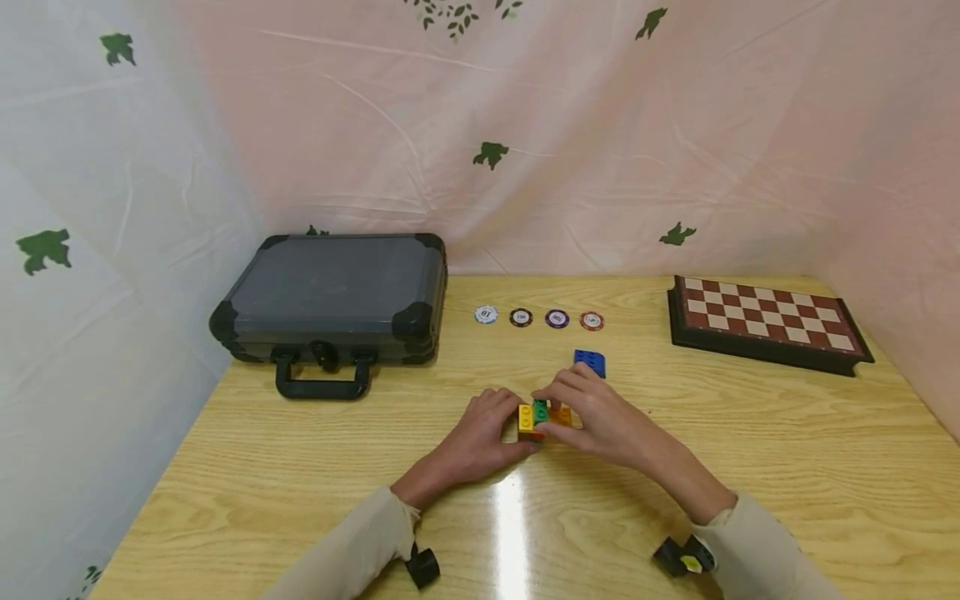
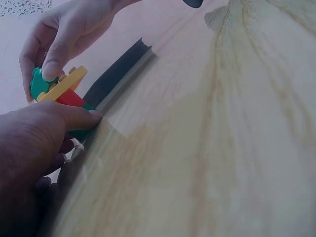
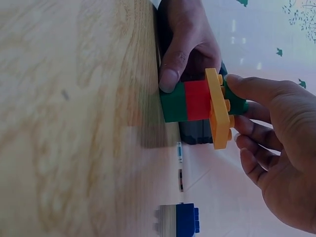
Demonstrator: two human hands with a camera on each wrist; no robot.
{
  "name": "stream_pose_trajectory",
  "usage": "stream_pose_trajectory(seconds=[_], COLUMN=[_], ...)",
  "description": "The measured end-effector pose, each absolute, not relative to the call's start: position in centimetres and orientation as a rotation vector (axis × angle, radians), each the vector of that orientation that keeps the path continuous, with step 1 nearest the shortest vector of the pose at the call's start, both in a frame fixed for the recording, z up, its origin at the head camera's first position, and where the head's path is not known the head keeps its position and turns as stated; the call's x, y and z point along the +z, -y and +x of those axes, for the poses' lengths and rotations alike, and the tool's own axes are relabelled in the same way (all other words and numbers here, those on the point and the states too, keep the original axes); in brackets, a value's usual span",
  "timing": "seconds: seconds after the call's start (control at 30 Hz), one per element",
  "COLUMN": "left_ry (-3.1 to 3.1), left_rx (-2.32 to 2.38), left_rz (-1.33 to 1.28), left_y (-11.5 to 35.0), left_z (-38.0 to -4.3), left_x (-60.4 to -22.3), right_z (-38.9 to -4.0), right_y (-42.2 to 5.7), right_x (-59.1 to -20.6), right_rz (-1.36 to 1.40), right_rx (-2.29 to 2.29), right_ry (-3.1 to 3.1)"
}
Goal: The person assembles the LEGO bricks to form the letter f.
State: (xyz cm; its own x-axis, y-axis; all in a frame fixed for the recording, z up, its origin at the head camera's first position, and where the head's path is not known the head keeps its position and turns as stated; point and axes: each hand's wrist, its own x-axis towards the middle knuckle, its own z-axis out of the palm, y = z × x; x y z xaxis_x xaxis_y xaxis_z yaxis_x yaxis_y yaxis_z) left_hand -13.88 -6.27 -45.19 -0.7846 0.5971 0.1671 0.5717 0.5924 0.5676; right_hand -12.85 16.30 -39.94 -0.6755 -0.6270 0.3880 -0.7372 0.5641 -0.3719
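Head view bright, even; white glare streak [image 1: 512,533] down tabletop [image 1: 300,492]. Wrist views dimmer, cooler-toned, slightly soft.

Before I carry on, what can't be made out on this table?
- Seating of the upper green brick on the yellow plate: right wrist view, join partly covered by the right hand.
- Part of the lower green brick: right wrist view, behind the thumb of the left hand.
- Near part of the blue brick: head view, behind the right hand.
- Marking on the red-rimmed chip: head view, too small.
- Inside of the gray case: head view, closed.
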Motion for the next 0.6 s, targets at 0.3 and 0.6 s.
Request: stream_pose_trajectory(seconds=[0.3, 0.6], left_ry=[-2.772, -2.768], left_rx=[0.965, 0.968], left_rz=[1.022, 1.022], left_y=[6.31, 6.29], left_z=[-13.91, -13.79], left_x=[-45.22, -45.08], right_z=[-12.99, -12.99], right_y=[-16.38, -16.42], right_x=[-40.14, -40.08], right_rz=[1.161, 1.182], right_rx=[0.791, 0.765], right_ry=[2.549, 2.537])
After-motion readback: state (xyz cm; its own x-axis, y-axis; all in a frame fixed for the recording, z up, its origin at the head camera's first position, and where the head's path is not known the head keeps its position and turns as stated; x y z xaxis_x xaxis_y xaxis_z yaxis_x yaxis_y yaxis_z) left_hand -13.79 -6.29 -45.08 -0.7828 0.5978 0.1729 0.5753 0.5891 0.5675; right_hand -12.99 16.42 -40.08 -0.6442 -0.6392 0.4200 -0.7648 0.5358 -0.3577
